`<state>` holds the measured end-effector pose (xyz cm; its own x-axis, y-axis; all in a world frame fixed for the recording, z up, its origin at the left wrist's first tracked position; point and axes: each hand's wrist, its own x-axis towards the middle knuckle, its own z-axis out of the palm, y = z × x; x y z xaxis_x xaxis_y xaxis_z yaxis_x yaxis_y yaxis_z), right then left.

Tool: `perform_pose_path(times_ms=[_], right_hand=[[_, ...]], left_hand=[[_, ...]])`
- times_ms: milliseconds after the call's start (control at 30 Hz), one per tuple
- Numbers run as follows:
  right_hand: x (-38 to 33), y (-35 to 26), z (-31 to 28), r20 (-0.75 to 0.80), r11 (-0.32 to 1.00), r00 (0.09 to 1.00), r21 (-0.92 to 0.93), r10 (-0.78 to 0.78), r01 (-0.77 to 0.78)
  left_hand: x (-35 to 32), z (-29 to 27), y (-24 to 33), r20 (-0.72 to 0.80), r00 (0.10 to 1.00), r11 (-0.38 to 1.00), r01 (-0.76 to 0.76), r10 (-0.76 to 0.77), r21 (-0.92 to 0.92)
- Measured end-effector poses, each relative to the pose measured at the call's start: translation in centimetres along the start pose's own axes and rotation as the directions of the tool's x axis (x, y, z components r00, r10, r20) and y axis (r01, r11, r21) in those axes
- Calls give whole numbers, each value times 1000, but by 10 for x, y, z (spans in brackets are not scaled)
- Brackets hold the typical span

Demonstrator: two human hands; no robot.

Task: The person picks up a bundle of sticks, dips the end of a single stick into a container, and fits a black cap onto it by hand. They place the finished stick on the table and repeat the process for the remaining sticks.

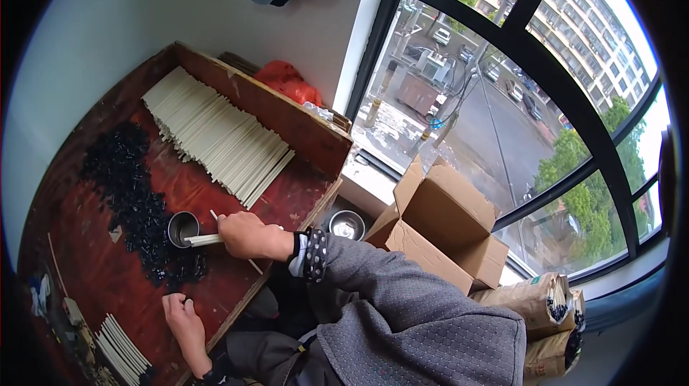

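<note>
Right hand [244, 234] with fingers clamped on pale sticks [204, 240], left hand [185, 326] pinching a black piece [189, 303], metal cup [184, 225] beside black heap [136, 199], red counter [129, 296]

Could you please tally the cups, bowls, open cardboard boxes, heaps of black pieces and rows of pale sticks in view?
Metal cup: 1
Metal bowl: 1
Open cardboard box: 1
Heap of black pieces: 1
Rows of pale sticks: 2
Total: 6

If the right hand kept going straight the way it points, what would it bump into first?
Probably the metal cup. The right hand points towards it, and its sticks seem to reach the rim, though depth is unclear.
</note>
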<state>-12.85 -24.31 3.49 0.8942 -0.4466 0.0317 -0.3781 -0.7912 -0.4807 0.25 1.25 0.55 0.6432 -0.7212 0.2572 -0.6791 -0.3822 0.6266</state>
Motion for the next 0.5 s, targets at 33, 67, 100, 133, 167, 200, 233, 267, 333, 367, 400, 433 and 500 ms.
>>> perform_pose_path(times_ms=[33, 67, 100, 133, 167, 200, 233, 267, 333, 367, 400, 433, 500], right_hand=[[-1, 4, -4, 17, 1000, 1000, 19, 12, -12], [-3, 7, -7, 33, 999, 999, 37, 25, -26], [-5, 8, -8, 32, 999, 999, 38, 32, -33], [-7, 8, -10, 58, 999, 998, 24, 30, -32], [-8, 9, -12, 85, 1000, 996, 10, 28, -29], [-8, 11, -14, 112, 1000, 993, -3, 25, -24], [-7, 14, -15, 115, 1000, 993, 0, 24, -24], [-4, 13, -11, 113, 999, 993, 1, 33, -33], [8, 3, -1, 133, 1000, 991, 20, 11, -14], [6, -9, -14, 179, 997, 982, 13, 66, -70], [7, -7, -19, 207, 993, 971, -12, 118, -118], [3, 3, -20, 151, 994, 982, 4, 110, -112], [-16, 12, -55, 261, 956, 940, 136, 219, -261]], left_hand=[[1, 0, 4, 15, 1000, 1000, 22, -22, -4], [3, 2, 7, 32, 999, 999, 42, -42, -9], [4, 4, 5, 38, 999, 999, 40, -39, -11], [4, 6, 1, 29, 999, 1000, 26, -26, -7], [5, 7, 0, 19, 1000, 1000, 13, -13, -4], [7, 9, -2, 8, 1000, 1000, 1, -1, 1], [10, 11, -4, 9, 1000, 1000, 4, -4, 3], [8, 7, -6, 21, 999, 1000, 27, -26, -15], [1, -11, -9, 23, 994, 994, 107, -106, -29], [-4, -17, -8, -6, 1000, 1000, 22, -22, -5], [-1, -17, -4, -34, 998, 998, -50, 52, 36], [2, -15, 2, -29, 1000, 999, -2, 3, 46], [7, 0, 1, -21, 998, 996, -58, 59, 62]])
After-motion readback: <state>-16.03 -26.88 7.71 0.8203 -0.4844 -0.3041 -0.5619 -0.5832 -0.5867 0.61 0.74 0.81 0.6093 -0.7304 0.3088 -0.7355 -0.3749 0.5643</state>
